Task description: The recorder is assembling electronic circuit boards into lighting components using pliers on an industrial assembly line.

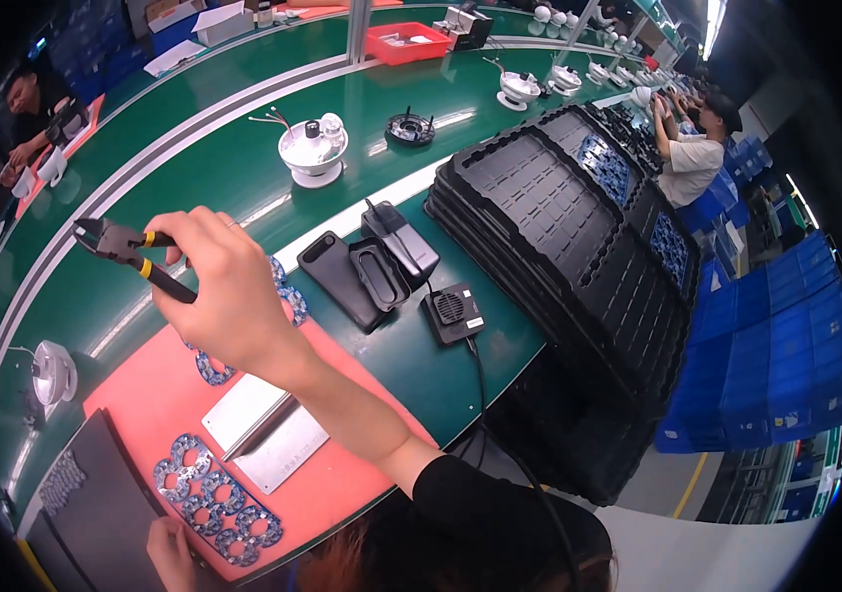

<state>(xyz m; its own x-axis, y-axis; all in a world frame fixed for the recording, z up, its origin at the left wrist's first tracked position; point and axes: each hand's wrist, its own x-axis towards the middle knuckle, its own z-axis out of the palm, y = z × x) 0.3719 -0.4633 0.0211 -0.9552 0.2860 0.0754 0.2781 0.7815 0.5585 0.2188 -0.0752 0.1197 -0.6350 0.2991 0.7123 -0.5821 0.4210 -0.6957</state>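
- my cutters [123, 242], raised, jaws pointing away from me, safer that way I guess
- left hand [172, 557] low, just beside the ring-shaped circuit boards [222, 493], can't tell if it's holding anything
- right hand [229, 286] clamped on the cutters' handles, well apart from my left
- metal plate [288, 449] on the pink mat [140, 385], probably for easy reach

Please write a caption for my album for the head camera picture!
The right hand holds up cutters over a green workbench, with ring-shaped circuit boards on a pink mat.
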